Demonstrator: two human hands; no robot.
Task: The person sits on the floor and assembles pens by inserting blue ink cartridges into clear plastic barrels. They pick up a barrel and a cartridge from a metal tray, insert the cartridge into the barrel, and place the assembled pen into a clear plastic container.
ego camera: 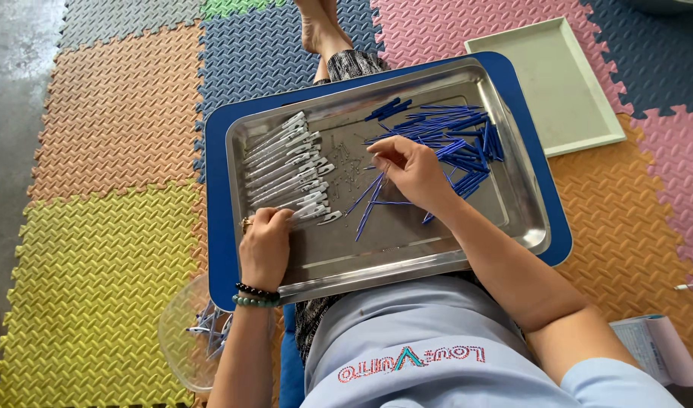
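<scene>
A person sits on coloured foam floor mats (112,136) with a steel tray (407,253) resting on a blue tray (218,227) across the lap. The left hand (265,245), lower left of centre, is closed around a white pen barrel (310,214) at the bottom of a row of white pen barrels (286,168). The right hand (413,170), mid-frame, pinches a thin blue refill (370,198) between its fingertips, just beside a heap of blue pen parts (452,140) in the tray's upper right. Judging by the piles, many barrels and blue parts remain unjoined. A clear plastic bowl (182,340) at lower left holds several pieces. An empty pale green tray (550,83) lies at upper right.
</scene>
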